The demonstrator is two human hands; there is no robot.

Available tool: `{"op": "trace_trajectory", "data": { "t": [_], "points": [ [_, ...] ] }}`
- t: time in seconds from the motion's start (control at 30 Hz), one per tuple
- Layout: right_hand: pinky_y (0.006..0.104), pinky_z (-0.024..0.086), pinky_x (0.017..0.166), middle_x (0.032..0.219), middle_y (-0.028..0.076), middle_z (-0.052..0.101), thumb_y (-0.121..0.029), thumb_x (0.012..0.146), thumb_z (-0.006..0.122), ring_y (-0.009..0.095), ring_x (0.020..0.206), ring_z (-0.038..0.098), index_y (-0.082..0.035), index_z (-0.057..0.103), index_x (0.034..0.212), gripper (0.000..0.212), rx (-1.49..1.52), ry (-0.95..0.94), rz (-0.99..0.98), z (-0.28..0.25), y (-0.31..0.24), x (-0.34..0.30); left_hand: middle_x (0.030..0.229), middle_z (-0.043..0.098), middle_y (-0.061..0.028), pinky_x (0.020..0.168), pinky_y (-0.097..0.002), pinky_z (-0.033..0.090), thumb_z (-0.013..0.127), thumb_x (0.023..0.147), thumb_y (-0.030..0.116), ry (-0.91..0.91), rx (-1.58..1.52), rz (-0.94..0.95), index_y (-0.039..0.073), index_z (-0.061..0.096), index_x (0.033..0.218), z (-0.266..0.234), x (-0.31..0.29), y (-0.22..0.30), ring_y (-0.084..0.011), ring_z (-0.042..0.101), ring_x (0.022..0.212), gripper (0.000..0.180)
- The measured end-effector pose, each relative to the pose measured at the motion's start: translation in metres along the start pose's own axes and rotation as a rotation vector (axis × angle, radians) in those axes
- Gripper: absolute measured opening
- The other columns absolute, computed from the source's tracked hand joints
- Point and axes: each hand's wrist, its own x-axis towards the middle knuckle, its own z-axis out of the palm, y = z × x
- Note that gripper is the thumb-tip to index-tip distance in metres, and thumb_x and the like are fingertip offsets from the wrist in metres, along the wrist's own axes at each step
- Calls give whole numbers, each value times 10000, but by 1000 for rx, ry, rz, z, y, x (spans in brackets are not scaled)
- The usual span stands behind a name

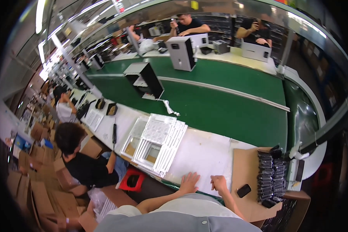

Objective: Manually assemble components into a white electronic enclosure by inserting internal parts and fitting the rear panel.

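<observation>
My left hand (190,183) lies palm down near the front edge of the white worktable (205,154), its fingers spread and nothing in it. To its right, my right hand (219,184) is at the same edge with its fingers curled in, and nothing shows in it. A stack of white slotted panels (158,141) rests on the table left of my left hand. Right of my right hand is a flat brown cardboard sheet (241,162), with a small black phone-like object (244,190) and a pile of black plastic-wrapped packets (270,176) on it.
Beyond the table runs a green conveyor (220,112) carrying an open black-and-white case (145,81) and a grey-white case (181,54). A co-worker in black (89,166) sits at left beside a red stool (132,181) and cardboard boxes (38,193). More people work across the belt.
</observation>
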Motion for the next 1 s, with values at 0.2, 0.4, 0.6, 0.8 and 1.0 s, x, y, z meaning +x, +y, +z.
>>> {"op": "trace_trajectory", "data": {
  "t": [0.2, 0.4, 0.6, 0.8, 1.0],
  "points": [
    [343, 379, 366, 537, 101, 574, -157, 831, 660, 185, 380, 517, 24, 629, 638, 266, 27, 92, 169, 2, 93, 22, 1285, 533, -118, 879, -489, 439, 703, 877, 245, 152, -225, 68, 83, 580, 1206, -27, 33, 14, -282, 565, 1076, 387],
    [337, 370, 360, 562, 85, 557, -136, 824, 664, 187, 387, 490, 18, 618, 653, 235, 183, 112, 229, 3, 89, 24, 678, 628, -66, 432, -289, 401, 650, 937, 269, -324, -1124, -312, 24, 654, 871, -19, 75, 8, -137, 575, 498, 253],
    [323, 392, 371, 580, 111, 597, -162, 852, 661, 193, 395, 522, 15, 638, 668, 256, 178, 90, 283, 7, 80, 19, 672, 658, -109, 371, -265, 403, 611, 958, 279, -539, -1113, -487, 6, 661, 894, -7, 75, -4, -152, 585, 448, 285],
    [303, 497, 441, 701, 164, 695, -198, 905, 624, 219, 501, 646, 26, 695, 836, 244, 229, 1, 240, -3, 83, 14, 865, 686, -107, 603, -280, 531, 579, 1002, 321, -762, -1208, -453, 28, 663, 948, -12, 62, -22, -157, 690, 717, 309],
    [335, 567, 716, 956, 156, 729, -310, 963, 622, 231, 831, 710, -13, 698, 1070, 325, 132, -175, 130, -12, 113, -9, 779, 660, -27, 680, -342, 473, 633, 964, 282, -487, -922, 188, 7, 690, 890, 17, -7, -107, -110, 536, 710, 290]
  ]
}}
